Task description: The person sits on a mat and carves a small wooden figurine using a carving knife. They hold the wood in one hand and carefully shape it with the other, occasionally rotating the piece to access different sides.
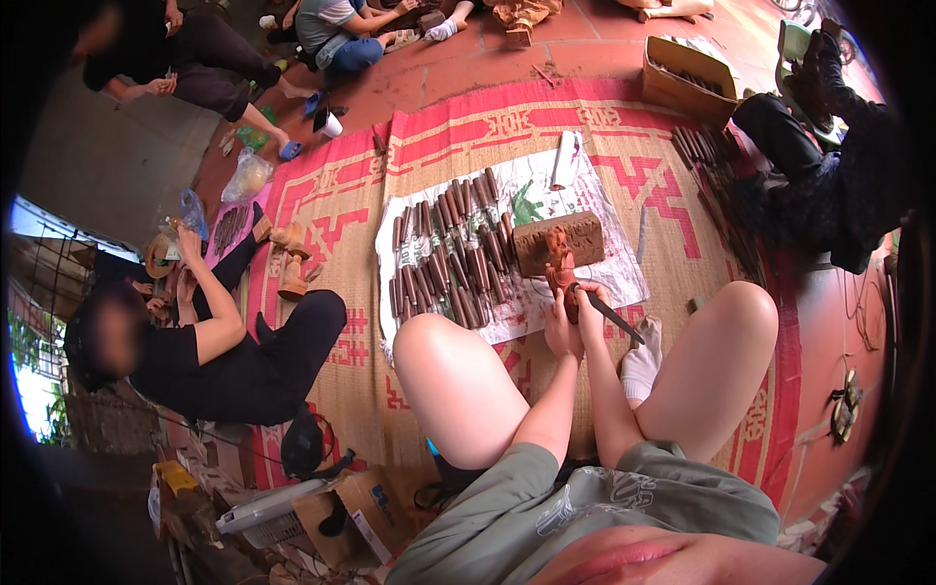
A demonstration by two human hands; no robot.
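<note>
A small reddish-brown carved wooden figurine [559, 255] stands tilted up in front of me, its upper end over a brown wooden block [591, 240]. My left hand [563, 330] is wrapped round its lower part. Close beside it, my right hand [594, 308] is closed on a slim dark carving tool [618, 323], whose long end points down to the right. The tool's other end is hidden by the fingers and the figurine. Several brown-handled carving tools [450, 249] lie in rows on a white sheet [624, 268] left of the block.
A white tube-like object [565, 161] lies behind the block. More tools [717, 180] lie on the patterned mat [341, 210] at right, near a cardboard box [687, 83]. One person [210, 336] sits at left, another person [819, 185] at right. Carved wooden pieces [292, 263] stand by the left person.
</note>
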